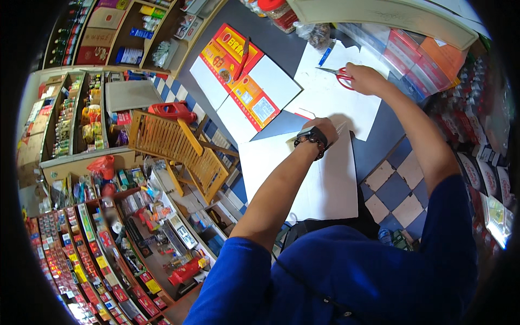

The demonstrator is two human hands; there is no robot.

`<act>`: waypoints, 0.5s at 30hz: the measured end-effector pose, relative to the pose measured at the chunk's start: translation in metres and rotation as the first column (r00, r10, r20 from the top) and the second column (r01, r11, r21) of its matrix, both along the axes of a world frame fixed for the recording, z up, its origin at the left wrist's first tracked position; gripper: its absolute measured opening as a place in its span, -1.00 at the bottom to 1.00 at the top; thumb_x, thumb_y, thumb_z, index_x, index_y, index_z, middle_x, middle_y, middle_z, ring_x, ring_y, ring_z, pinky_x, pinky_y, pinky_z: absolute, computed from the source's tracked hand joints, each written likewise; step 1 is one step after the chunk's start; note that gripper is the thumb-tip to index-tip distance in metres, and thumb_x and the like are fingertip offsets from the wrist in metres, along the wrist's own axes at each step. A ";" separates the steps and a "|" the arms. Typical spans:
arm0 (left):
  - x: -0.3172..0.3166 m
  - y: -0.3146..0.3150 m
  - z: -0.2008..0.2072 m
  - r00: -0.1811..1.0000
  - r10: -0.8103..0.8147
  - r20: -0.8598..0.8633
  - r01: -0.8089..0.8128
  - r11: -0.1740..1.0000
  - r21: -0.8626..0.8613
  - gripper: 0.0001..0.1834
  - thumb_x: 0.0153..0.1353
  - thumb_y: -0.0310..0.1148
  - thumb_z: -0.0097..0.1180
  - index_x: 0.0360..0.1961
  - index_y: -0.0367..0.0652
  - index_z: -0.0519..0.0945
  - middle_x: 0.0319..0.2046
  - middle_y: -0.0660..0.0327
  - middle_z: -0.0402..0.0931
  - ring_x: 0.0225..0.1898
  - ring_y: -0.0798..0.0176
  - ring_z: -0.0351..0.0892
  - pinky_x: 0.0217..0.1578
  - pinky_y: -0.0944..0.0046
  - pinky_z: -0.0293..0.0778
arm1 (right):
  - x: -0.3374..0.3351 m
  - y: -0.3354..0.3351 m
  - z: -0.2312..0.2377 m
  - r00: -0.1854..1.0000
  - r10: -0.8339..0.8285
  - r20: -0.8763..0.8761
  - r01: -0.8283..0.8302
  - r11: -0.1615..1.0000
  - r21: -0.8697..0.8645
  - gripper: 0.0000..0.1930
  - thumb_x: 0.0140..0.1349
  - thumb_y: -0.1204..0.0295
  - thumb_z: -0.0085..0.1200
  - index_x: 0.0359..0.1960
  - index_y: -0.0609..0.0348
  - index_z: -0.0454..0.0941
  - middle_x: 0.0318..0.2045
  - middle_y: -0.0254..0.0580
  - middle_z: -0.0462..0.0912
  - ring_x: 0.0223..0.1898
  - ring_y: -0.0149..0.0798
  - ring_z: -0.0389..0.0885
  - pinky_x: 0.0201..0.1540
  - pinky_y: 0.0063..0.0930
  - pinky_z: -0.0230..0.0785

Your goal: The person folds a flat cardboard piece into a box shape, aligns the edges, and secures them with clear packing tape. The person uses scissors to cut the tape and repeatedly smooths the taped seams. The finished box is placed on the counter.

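Note:
My right hand (367,79) is closed on the red handles of scissors (343,79), whose blades point left over a white sheet (355,108). Just above the blades lies a blue marker (325,56). My left hand (325,130), with a dark band and beads at the wrist, is closed at the upper edge of a large white board (303,189) in front of me. A thin clear strip seems to show by its fingers, but what they hold is hidden. On the left lies an opened red and yellow carton (246,97), with a red-handled tool (241,62) across it.
A slatted wooden chair (173,143) stands left of the dark table (281,122). Packed shelves (122,216) line the left side. A clear bag (316,35), a red-lidded jar (279,13) and pink and orange packages (411,59) sit at the far side.

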State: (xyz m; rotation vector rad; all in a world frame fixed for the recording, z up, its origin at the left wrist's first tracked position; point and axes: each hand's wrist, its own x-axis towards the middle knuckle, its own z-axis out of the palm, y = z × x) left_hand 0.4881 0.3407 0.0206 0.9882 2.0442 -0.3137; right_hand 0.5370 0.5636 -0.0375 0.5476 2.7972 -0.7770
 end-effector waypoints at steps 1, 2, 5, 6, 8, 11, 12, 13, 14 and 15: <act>0.000 0.001 0.004 1.000 -0.026 -0.007 0.027 1.000 0.003 -0.57 0.31 -0.29 -0.12 0.01 -0.31 0.65 0.02 -0.15 0.64 0.08 -0.13 0.65 0.09 0.00 0.54 | 0.015 -0.002 0.002 0.998 -0.054 -0.035 0.051 0.994 -0.098 -0.54 0.21 0.42 0.17 0.16 0.13 0.42 0.01 0.16 0.66 0.01 0.18 0.67 0.05 -0.10 0.53; 0.001 0.001 0.007 0.999 -0.048 -0.015 0.048 0.999 0.005 -0.57 0.31 -0.28 -0.12 0.02 -0.30 0.65 0.02 -0.14 0.64 0.10 -0.13 0.65 0.10 0.00 0.54 | 0.030 -0.006 0.004 0.991 -0.114 -0.073 0.098 0.976 -0.197 -0.52 0.23 0.40 0.17 0.19 0.10 0.39 0.01 0.17 0.66 0.01 0.19 0.66 0.05 -0.09 0.53; 0.001 0.002 0.011 0.999 -0.042 -0.019 0.043 0.999 0.025 -0.57 0.31 -0.27 -0.11 0.02 -0.30 0.65 0.03 -0.13 0.64 0.09 -0.12 0.65 0.11 0.02 0.53 | 0.078 -0.034 -0.001 0.939 -0.321 -0.121 0.236 0.861 -0.450 -0.51 0.29 0.35 0.16 0.24 0.01 0.34 0.02 0.18 0.65 0.02 0.22 0.65 0.04 -0.10 0.54; 0.001 0.003 0.010 1.000 -0.026 -0.004 0.026 0.999 0.036 -0.59 0.31 -0.27 -0.09 -0.02 -0.29 0.67 0.03 -0.14 0.64 0.10 -0.10 0.65 0.12 0.03 0.53 | 0.095 -0.041 -0.003 0.932 -0.320 -0.170 0.234 0.889 -0.393 -0.52 0.30 0.34 0.16 0.24 0.00 0.35 0.03 0.18 0.65 0.02 0.23 0.65 0.04 -0.10 0.54; -0.001 0.004 0.006 0.994 -0.109 -0.027 0.110 0.993 0.041 -0.60 0.32 -0.30 -0.10 -0.08 -0.33 0.69 -0.13 -0.14 0.70 -0.01 -0.07 0.71 0.04 0.03 0.58 | 0.119 -0.053 -0.008 0.918 -0.350 -0.187 0.289 0.913 -0.287 -0.53 0.31 0.33 0.16 0.24 0.00 0.36 0.01 0.20 0.64 0.03 0.23 0.63 0.06 -0.07 0.52; -0.004 0.005 -0.006 0.994 -0.108 -0.023 0.108 0.994 -0.020 -0.59 0.33 -0.30 -0.14 -0.12 -0.37 0.68 -0.30 -0.14 0.72 -0.14 -0.04 0.76 -0.07 0.07 0.62 | 0.132 -0.067 -0.015 0.887 -0.419 -0.193 0.415 0.908 -0.063 -0.59 0.27 0.42 0.15 0.17 0.08 0.49 0.14 0.06 0.54 0.15 0.10 0.54 0.16 -0.11 0.45; -0.005 0.004 -0.010 1.000 0.024 0.011 -0.024 0.999 -0.039 -0.58 0.35 -0.30 -0.17 -0.13 -0.39 0.67 -0.32 -0.14 0.72 -0.24 -0.02 0.77 -0.15 0.10 0.64 | 0.132 -0.071 -0.016 0.886 -0.405 -0.227 0.420 0.907 0.023 -0.61 0.26 0.43 0.15 0.14 0.10 0.51 0.17 0.02 0.52 0.18 0.08 0.51 0.18 -0.12 0.43; -0.005 0.004 -0.015 0.999 -0.033 -0.023 0.032 0.999 -0.031 -0.58 0.35 -0.30 -0.18 -0.13 -0.39 0.66 -0.33 -0.12 0.72 -0.29 -0.01 0.77 -0.18 0.11 0.64 | 0.131 -0.076 -0.017 0.885 -0.381 -0.268 0.421 0.901 0.109 -0.62 0.24 0.44 0.16 0.11 0.12 0.54 0.19 -0.01 0.49 0.22 0.05 0.47 0.20 -0.12 0.41; -0.006 0.003 -0.019 0.994 -0.080 -0.069 0.079 0.997 -0.021 -0.58 0.35 -0.30 -0.19 -0.13 -0.39 0.66 -0.35 -0.11 0.72 -0.34 0.00 0.77 -0.22 0.12 0.65 | 0.131 -0.082 -0.017 0.893 -0.368 -0.258 0.421 0.887 0.189 -0.64 0.23 0.46 0.16 0.08 0.14 0.56 0.22 -0.04 0.47 0.25 0.02 0.44 0.22 -0.13 0.40; -0.006 0.002 -0.023 0.986 -0.125 -0.114 0.124 0.992 -0.013 -0.58 0.36 -0.30 -0.20 -0.12 -0.39 0.65 -0.36 -0.09 0.72 -0.39 0.01 0.77 -0.26 0.12 0.65 | 0.131 -0.089 -0.017 0.878 -0.353 -0.323 0.416 0.897 0.150 -0.65 0.22 0.46 0.16 0.07 0.16 0.57 0.22 -0.05 0.46 0.27 0.01 0.42 0.23 -0.12 0.38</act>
